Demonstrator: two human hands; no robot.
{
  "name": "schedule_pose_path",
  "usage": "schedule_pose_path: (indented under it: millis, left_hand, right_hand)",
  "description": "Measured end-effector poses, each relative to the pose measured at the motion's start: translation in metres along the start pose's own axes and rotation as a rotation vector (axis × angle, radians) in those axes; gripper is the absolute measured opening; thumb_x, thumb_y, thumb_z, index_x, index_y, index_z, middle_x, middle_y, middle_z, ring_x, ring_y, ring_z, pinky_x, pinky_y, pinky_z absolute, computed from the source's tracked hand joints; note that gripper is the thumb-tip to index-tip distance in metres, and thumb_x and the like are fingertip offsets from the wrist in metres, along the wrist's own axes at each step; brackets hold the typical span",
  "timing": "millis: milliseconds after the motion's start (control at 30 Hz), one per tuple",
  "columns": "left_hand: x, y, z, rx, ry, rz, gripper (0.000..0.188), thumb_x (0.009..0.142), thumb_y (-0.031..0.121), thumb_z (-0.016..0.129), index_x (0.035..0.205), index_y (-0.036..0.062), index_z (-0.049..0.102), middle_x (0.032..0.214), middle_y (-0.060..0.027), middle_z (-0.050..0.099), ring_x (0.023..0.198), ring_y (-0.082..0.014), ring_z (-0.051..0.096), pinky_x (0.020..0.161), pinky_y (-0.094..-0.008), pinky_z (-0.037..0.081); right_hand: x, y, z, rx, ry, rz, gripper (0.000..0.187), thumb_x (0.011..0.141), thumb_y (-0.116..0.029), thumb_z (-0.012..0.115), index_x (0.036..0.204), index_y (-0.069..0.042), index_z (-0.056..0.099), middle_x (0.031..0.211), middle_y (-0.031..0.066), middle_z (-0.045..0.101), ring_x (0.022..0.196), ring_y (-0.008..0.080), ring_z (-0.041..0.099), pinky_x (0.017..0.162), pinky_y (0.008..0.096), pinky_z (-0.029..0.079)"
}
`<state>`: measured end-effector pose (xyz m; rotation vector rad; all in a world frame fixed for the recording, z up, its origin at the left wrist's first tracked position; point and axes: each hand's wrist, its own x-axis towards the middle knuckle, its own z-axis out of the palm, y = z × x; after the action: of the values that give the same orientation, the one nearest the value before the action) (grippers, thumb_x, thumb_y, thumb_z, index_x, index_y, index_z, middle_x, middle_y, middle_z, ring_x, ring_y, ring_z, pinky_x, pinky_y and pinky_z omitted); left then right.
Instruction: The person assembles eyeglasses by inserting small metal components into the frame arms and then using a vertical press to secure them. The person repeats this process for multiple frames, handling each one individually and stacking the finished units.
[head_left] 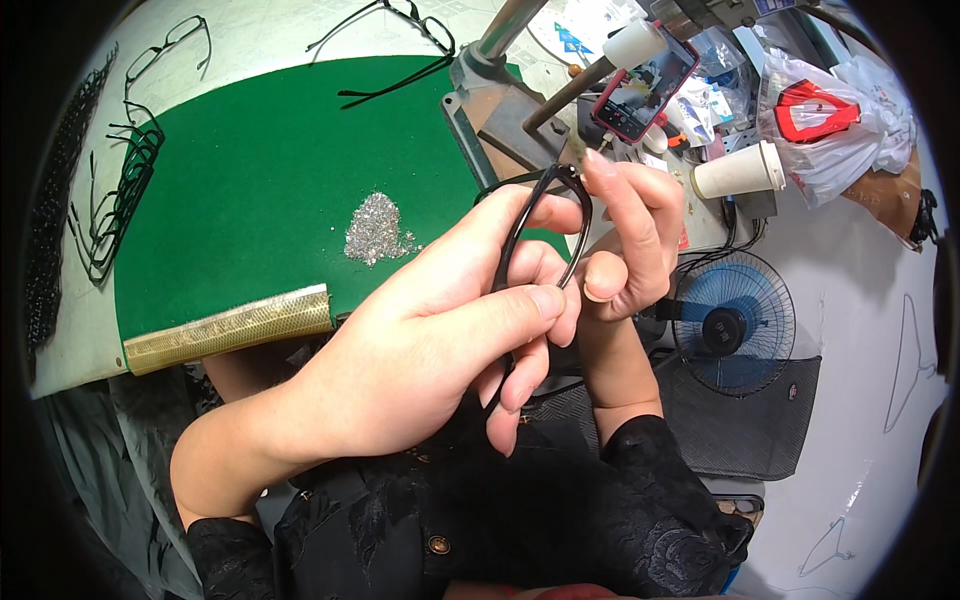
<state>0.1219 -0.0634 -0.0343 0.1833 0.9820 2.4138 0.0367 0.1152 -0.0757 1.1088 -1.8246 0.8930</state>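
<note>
A black eyeglass frame (510, 232) is up in front of me, above the near right edge of the green mat. My left hand (420, 340) grips its lower rim between thumb and fingers. At the frame's upper corner, by the hinge, the index fingertip of my right hand (640, 235) touches or nearly touches it. That hand's thumb stands apart from the index, and no object shows between them. Left of my hands, a pile of tiny shiny silver pieces (374, 230) lies on the green mat (240, 190).
Black eyeglass frames (130, 190) line the table's left side; another pair (430, 35) lies at the back. A metal bench press (500, 110) stands beyond my hands. A phone (645, 85), white cup (740, 170) and fan (735, 325) are rightward. A gold strip (230, 325) edges the mat.
</note>
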Motion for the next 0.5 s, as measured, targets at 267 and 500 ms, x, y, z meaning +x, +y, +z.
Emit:
schedule_pose_path:
  millis: [267,500]
  left_hand:
    - [-0.0004,0.0001,-0.0001,-0.004,0.006,0.001,0.047,0.093,0.008,0.046,0.135,-0.0044,0.028,0.092,-0.0123,0.050,0.057,-0.0154,0.056,0.041,-0.0248,0.049]
    - [0.0087,0.0014,0.0010,0.043,0.012,0.046,0.046,0.094,0.010,0.046,0.134,-0.0050,0.028,0.090,-0.0120,0.050,0.056,-0.0151,0.055,0.040,-0.0257,0.049]
  right_hand:
    - [-0.0031,0.0063,0.0023,0.018,0.005,-0.036,0.071,0.087,-0.062,0.046,0.108,0.002,0.069,0.088,0.0099,0.056,0.073,0.0176,0.053,0.058,0.0285,0.045]
    - [-0.0074,0.0013,0.0047,0.302,-0.005,0.331,0.068,0.095,-0.059,0.042,0.114,0.003,0.066,0.091,0.0086,0.055,0.075,0.0141,0.052,0.060,0.0250,0.041]
